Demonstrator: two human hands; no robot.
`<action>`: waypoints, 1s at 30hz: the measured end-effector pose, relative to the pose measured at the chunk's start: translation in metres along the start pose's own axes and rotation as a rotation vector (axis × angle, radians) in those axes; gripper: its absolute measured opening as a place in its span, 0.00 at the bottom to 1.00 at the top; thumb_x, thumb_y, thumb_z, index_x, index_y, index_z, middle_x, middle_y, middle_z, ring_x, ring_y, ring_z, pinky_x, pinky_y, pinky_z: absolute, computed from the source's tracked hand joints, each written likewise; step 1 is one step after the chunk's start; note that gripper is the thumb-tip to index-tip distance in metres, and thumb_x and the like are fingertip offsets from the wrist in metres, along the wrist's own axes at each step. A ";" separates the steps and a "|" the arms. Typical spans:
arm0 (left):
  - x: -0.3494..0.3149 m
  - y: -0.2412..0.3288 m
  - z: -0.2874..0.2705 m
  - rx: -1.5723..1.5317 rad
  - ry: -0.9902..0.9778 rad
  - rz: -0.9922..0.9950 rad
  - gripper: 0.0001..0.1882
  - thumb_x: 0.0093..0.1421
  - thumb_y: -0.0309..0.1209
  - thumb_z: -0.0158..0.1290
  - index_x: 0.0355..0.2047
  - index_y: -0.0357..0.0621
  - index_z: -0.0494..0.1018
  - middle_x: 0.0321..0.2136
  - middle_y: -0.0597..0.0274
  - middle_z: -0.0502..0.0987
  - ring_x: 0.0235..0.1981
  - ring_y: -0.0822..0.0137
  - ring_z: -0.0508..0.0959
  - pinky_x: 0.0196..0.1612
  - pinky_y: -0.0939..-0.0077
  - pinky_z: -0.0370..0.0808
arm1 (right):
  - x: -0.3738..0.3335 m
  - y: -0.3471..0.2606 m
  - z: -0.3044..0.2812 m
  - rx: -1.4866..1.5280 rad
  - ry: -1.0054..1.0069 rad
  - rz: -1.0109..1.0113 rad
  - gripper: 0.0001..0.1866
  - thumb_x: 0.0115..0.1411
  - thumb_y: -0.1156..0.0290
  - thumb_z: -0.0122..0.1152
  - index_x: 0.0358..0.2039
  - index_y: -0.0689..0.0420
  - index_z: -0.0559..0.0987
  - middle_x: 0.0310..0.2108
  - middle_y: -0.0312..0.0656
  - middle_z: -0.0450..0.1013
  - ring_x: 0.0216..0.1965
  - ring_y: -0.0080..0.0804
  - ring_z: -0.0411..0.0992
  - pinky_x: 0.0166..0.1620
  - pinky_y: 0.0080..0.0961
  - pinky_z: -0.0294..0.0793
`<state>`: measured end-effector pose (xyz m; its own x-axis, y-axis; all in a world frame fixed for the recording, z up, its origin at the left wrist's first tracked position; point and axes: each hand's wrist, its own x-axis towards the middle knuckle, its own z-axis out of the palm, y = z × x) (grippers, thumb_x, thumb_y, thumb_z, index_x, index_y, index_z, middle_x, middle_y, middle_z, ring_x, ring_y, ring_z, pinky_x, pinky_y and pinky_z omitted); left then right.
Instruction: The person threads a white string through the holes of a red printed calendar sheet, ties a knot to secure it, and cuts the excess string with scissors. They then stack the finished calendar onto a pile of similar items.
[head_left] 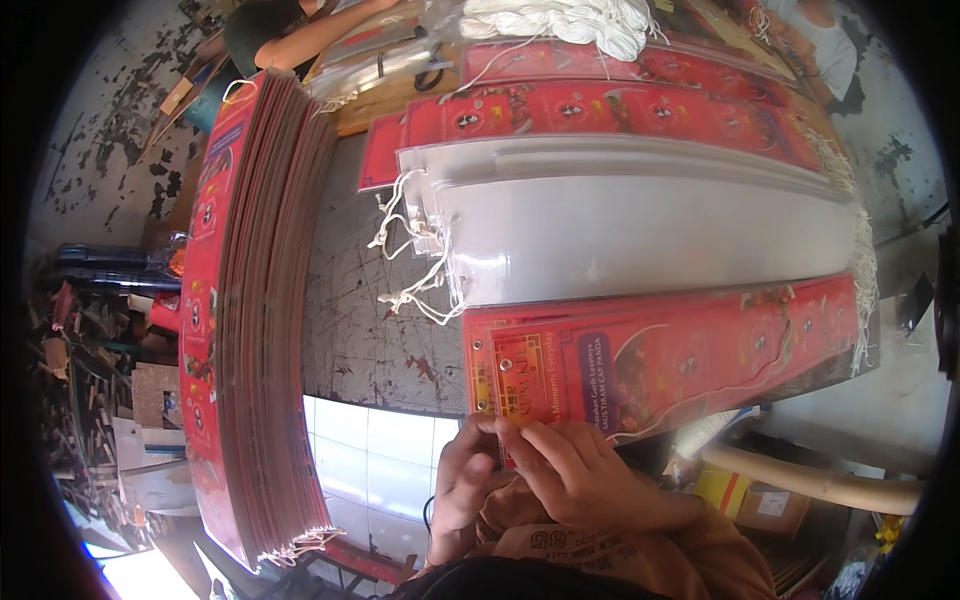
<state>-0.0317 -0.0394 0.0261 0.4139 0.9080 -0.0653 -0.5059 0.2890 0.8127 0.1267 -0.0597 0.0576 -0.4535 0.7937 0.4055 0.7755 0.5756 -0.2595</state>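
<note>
Our left hand [462, 480] and right hand [572, 468] pinch the red banner [660, 355] edge, white strings [415, 250] and a tall banner stack [255, 310] nearby, fingertips partly hidden.

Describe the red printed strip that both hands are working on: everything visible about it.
The red printed strip is a long, flat, glossy banner, seemingly card inside clear plastic, printed with yellow and purple panels and small pictures. It lies across the scratched grey table, running right from the person. A metal eyelet sits near its close end. The left hand and right hand pinch that end's edge. White strings hang at its far end. Clear sleeves lie just beyond it.
</note>
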 end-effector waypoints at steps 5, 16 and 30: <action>0.000 -0.001 -0.001 0.186 0.075 -0.104 0.11 0.59 0.23 0.45 0.41 0.32 0.63 0.34 0.55 0.73 0.36 0.73 0.73 0.41 0.81 0.70 | -0.001 0.005 0.003 0.380 -0.010 0.093 0.28 0.48 0.75 0.54 0.51 0.72 0.64 0.43 0.54 0.64 0.37 0.39 0.67 0.39 0.26 0.69; -0.001 -0.011 0.001 0.228 0.237 -0.075 0.07 0.54 0.17 0.43 0.35 0.32 0.65 0.31 0.58 0.73 0.33 0.76 0.73 0.39 0.82 0.70 | -0.008 0.013 0.003 0.543 -0.041 0.036 0.23 0.48 0.78 0.53 0.46 0.75 0.66 0.44 0.58 0.63 0.45 0.48 0.67 0.45 0.35 0.70; -0.004 0.001 0.012 0.343 0.341 -0.093 0.09 0.57 0.20 0.44 0.37 0.28 0.68 0.31 0.55 0.76 0.33 0.74 0.74 0.38 0.82 0.71 | -0.005 0.006 0.004 0.098 -0.030 -0.117 0.19 0.47 0.75 0.53 0.40 0.70 0.73 0.42 0.51 0.67 0.40 0.40 0.71 0.45 0.31 0.72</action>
<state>-0.0252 -0.0463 0.0340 0.1448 0.9472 -0.2860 -0.1769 0.3092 0.9344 0.1322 -0.0591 0.0507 -0.5525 0.7245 0.4122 0.6706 0.6800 -0.2964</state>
